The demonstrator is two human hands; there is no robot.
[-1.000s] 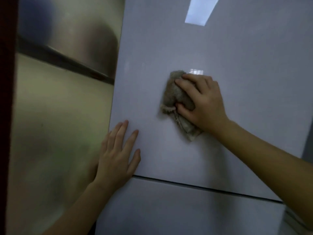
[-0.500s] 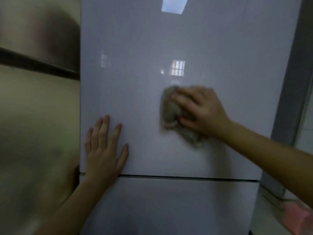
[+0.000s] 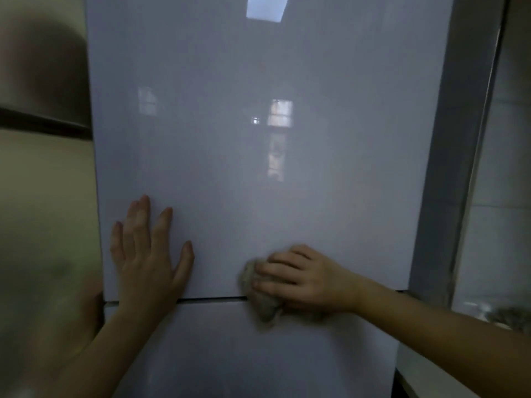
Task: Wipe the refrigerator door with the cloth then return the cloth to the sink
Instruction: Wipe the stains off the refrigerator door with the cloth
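The glossy pale grey refrigerator door (image 3: 258,168) fills the middle of the view. My right hand (image 3: 310,278) grips a crumpled beige cloth (image 3: 264,303) and presses it against the door at the dark seam between the upper and lower doors. Most of the cloth is hidden under my fingers. My left hand (image 3: 146,254) lies flat with fingers spread on the upper door near its left edge, just above the seam.
A second, metallic beige fridge or cabinet (image 3: 43,225) stands close on the left. A grey side panel (image 3: 459,139) borders the door on the right, with a tiled wall (image 3: 505,196) and part of a counter (image 3: 494,311) beyond it.
My right hand has dragged the cloth down the door from its middle to the seam. My left hand has stayed flat near the left edge. The view has shifted right and downward.
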